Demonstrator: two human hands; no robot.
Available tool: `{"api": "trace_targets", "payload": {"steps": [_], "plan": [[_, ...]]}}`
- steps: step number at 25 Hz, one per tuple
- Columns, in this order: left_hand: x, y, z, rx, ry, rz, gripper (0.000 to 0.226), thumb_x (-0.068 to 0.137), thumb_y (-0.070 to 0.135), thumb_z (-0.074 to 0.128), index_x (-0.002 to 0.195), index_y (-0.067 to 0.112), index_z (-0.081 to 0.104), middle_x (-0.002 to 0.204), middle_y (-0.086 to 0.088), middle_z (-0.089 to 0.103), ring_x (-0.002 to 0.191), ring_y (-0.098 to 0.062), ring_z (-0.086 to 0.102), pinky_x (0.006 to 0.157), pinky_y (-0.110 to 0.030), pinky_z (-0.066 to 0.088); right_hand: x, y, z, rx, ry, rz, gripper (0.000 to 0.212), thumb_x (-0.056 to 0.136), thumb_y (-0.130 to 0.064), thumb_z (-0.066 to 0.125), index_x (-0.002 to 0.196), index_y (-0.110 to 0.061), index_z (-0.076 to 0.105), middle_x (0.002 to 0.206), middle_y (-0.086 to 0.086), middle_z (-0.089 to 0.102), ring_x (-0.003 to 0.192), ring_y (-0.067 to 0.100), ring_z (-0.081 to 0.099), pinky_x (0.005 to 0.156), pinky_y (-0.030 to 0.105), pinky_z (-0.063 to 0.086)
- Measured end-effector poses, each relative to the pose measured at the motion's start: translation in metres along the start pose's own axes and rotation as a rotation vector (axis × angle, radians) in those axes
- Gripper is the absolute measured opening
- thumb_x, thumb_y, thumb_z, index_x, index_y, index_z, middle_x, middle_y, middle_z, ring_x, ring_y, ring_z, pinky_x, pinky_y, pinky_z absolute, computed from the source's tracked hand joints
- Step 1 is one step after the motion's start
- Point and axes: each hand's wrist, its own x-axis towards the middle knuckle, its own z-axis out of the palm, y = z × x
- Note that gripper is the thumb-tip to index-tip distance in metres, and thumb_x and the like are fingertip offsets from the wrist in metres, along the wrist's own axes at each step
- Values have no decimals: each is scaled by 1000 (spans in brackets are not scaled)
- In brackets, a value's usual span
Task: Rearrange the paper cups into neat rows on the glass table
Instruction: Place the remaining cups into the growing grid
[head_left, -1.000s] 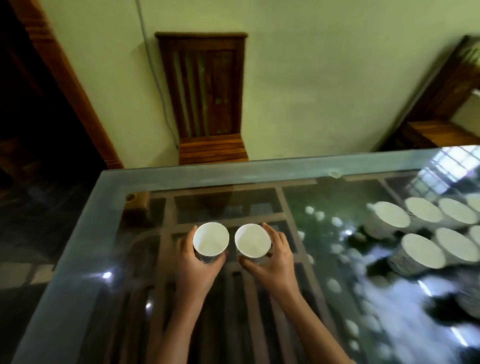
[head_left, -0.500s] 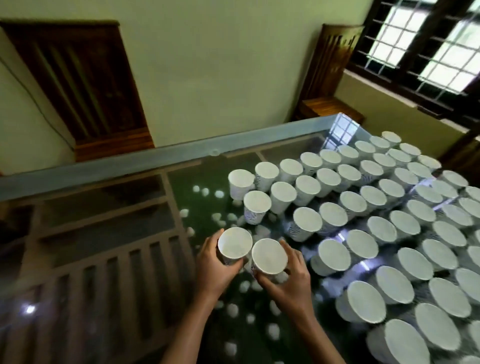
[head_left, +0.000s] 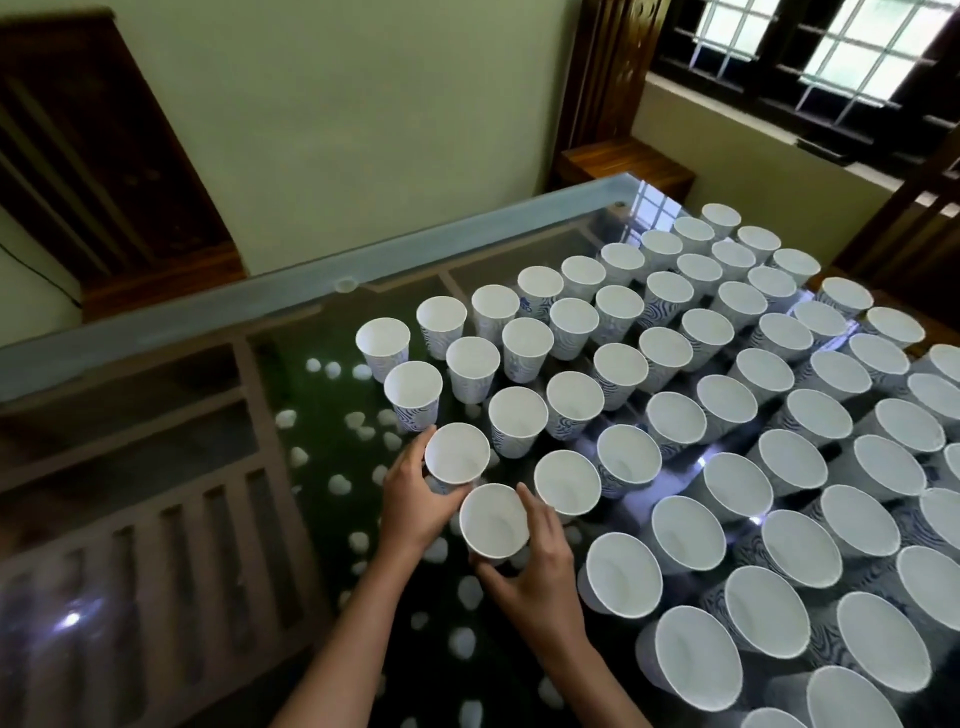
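Left hand (head_left: 410, 506) grips one paper cup (head_left: 457, 453) and right hand (head_left: 540, 574) grips a second cup (head_left: 494, 520), side by side at the near-left corner of the cup rows (head_left: 675, 421) on the glass table (head_left: 156, 322). Each cup is upright and open-mouthed, plain white inside with blue wavy lines outside.

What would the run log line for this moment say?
left grip: holding far cup | right grip: holding near cup | place: left end of cup rows | surface: glass table
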Motion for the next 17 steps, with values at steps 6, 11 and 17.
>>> {"api": "trace_targets", "payload": {"steps": [6, 11, 17], "plan": [[2, -5, -1, 11, -38, -44, 81, 55, 16, 87, 126, 3, 51, 126, -13, 57, 115, -27, 55, 97, -43, 45, -3, 2, 5, 8, 22, 13, 80, 67, -11, 78, 135, -1, 39, 124, 10, 50, 110, 11, 44, 93, -5, 21], [-5, -14, -11, -20, -72, -78, 86, 57, 7, 85, 133, 2, 43, 127, -16, 55, 114, -26, 54, 99, -40, 44, -7, -1, 2, 0, 27, 4, 83, 69, -14, 77, 139, -3, 33, 130, 11, 45, 119, 18, 45, 97, -3, 18], [-69, -3, -31, 21, 69, -138, 54, 68, 8, 78, 118, 8, 58, 112, -8, 62, 92, -13, 57, 78, -25, 48, -28, -8, -22, -38, -42, -65, 84, 73, -21, 75, 141, -6, 29, 138, 10, 38, 127, 19, 37, 99, -2, 13]]}}
